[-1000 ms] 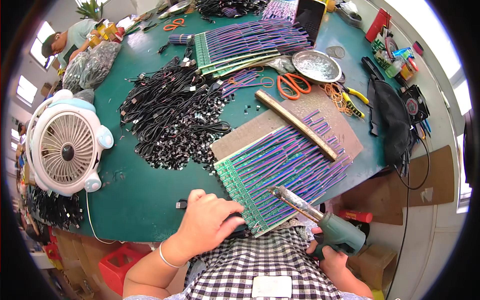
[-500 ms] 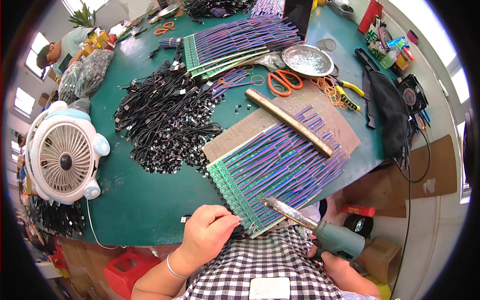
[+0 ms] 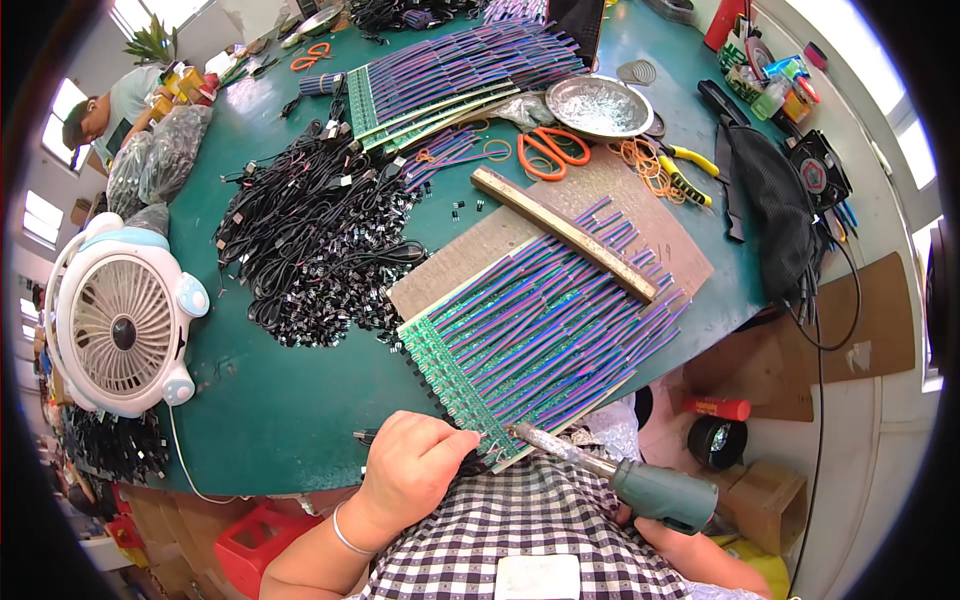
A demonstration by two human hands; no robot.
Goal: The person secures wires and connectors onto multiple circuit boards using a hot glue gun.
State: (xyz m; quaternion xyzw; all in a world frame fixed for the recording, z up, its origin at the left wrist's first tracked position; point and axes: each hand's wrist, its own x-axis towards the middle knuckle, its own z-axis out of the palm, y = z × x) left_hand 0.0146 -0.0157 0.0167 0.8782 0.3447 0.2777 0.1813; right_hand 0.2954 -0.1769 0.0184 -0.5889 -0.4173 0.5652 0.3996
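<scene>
Right hand (image 3: 668, 528) is mostly hidden under the green soldering iron (image 3: 610, 470) it grips, so can't see the fingers. Left hand (image 3: 412, 468) is bunched, fingertips pinching something too small to make out. The iron sits at the near corner of the circuit board strip (image 3: 455, 385), tip pointing up-left toward it.

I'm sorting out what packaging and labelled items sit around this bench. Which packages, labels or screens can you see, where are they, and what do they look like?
Clear plastic bags: far left of the green table, bulging, dark contents.
Cardboard box: floor, lower right, brown, open.
Red can: on the floor by the box, lying on its side.
Colourful bottles and packets: far right table corner, too small to tell apart.
Dark panel: top edge, possibly a screen.
</scene>
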